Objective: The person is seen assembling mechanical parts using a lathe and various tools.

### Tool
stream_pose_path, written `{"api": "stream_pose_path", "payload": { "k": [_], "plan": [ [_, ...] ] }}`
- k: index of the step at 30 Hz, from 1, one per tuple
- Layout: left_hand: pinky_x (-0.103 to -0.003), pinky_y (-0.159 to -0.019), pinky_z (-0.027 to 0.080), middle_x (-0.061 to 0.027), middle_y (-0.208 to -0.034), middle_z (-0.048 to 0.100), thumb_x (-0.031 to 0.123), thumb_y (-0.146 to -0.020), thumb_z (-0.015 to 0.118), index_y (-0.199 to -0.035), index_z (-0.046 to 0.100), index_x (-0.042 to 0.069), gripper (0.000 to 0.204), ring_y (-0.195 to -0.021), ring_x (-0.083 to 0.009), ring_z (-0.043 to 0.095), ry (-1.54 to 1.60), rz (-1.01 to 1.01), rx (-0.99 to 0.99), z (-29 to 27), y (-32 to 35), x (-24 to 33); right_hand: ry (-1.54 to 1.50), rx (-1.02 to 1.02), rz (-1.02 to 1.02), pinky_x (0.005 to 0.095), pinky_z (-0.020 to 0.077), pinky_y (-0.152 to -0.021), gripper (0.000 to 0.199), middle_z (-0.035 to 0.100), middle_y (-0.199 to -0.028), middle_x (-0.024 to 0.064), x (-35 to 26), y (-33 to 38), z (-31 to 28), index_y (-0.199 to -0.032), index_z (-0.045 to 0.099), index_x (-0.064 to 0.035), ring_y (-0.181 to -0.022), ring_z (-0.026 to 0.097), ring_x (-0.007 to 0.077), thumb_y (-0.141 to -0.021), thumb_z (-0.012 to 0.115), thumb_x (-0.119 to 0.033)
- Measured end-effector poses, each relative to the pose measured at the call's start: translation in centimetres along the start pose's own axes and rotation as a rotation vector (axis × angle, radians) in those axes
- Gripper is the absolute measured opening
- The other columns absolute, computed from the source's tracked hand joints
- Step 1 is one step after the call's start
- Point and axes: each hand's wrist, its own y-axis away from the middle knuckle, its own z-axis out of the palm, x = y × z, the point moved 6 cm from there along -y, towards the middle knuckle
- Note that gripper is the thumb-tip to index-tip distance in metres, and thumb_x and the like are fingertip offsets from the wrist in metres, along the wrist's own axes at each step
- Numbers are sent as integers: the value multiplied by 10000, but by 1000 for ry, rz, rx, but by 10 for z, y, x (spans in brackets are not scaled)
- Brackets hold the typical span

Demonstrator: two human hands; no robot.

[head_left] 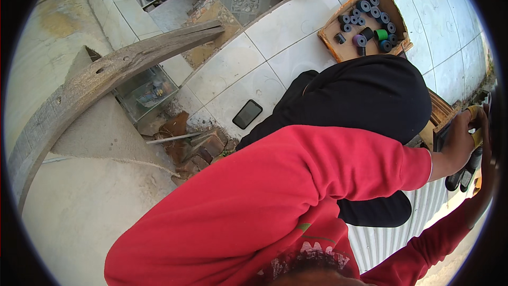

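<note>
Both hands are at the far right edge, where the picture darkens and bends. My left hand (456, 140) reaches out of a red sleeve, its fingers curled around a small yellow thing (477, 136) whose kind I cannot make out. Close against it is my right hand (488, 145), its arm coming up from the lower right; the rim hides most of its fingers. Below my left hand lie black, rounded parts (459, 179), partly covered. A dark, flat-sided object (440, 136) stands beside the left wrist.
An open cardboard box (330, 38) on the white tiles holds several dark rollers with centre holes, one of them green (380, 34). A phone (247, 114) lies on the tiles. A curved wooden beam (106, 69), a glass tank (151, 95) and broken bricks (203, 151) are at left.
</note>
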Motion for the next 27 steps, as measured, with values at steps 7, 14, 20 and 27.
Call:
{"api": "stream_pose_path", "payload": {
  "k": [7,14,20,27],
  "plan": [
    [-256,-933,541,-122,-1207,712,7,-1039,592,-1293,586,-79,268,-1077,-127,685,101,-199,-112,-20,-11,25,-156,99,-74,363,557,-863,258,751,-1008,185,-14,-9,11,-1149,686,36,-938,735,255,-967,705,-144],
    [-267,-915,530,-78,-1209,710,-119,-994,518,-1295,612,-51,323,-1069,-114,672,56,-232,-118,-10,-3,19,-35,249,-47,375,587,-801,278,790,-966,128,-15,8,-4,-1050,776,-49,-900,773,263,-893,776,-278],
    [-243,-815,518,-24,-1131,713,42,-1034,640,-1250,635,21,217,-987,-72,659,0,-166,-180,-19,-12,10,139,426,54,434,546,-717,316,742,-890,124,-39,12,0,-945,672,-47,-819,724,329,-853,807,-318],
    [-369,-1050,460,-80,-1414,522,364,-1088,517,-1471,443,63,493,-1279,-205,517,105,-307,-404,-15,-12,1,71,711,107,505,578,-811,130,745,-823,211,-43,38,3,-816,761,-42,-825,746,378,-803,705,-159]
  ]
}}
